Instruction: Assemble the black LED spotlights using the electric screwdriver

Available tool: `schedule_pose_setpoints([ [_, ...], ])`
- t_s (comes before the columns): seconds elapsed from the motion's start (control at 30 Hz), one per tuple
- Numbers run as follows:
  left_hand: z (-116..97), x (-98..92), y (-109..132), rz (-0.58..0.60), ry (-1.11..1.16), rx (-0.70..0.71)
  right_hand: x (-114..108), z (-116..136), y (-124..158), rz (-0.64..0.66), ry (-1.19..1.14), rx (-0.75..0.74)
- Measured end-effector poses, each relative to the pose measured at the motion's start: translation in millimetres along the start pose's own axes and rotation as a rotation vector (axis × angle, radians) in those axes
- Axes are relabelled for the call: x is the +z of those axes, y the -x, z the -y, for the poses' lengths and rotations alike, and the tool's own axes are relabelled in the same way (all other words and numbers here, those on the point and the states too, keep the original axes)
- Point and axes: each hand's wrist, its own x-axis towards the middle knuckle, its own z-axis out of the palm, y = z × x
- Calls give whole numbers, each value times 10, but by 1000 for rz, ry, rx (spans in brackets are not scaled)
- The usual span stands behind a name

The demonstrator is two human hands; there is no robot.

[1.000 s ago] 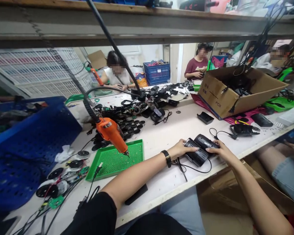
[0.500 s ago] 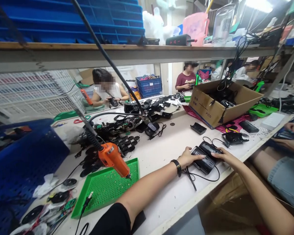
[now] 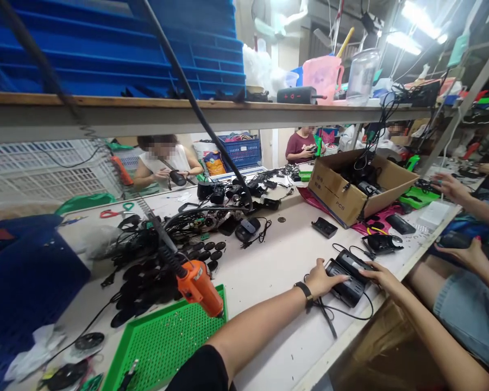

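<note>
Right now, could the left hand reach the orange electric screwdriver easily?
Probably yes: the left hand rests on a black device, and mostly bare white bench lies between it and the screwdriver, which hangs just above the corner of the green tray.

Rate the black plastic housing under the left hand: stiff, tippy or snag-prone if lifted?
The black plastic housing looks rigid, so it probably won't flex under the left hand. Its flat, boxy shape suggests it would slide rather than roll if pushed. The black cable looping off it could probably snag or tug when it is lifted.
</note>
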Motion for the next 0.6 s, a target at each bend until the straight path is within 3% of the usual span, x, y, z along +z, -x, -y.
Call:
schedule_pose_setpoints([
  [0.17,-41,-5,30,16,-161,-32,-18,74,4,-6,44,3],
  [0.4,-130,-60,160,26,-219,6,-99,196,42,-55,243,-66],
  [0.5,-200,-150,228,43,-217,21,-112,378,94,-149,387,-143],
  [0.6,-305,-248,322,39,-203,34,39,734,83,-178,532,-294],
])
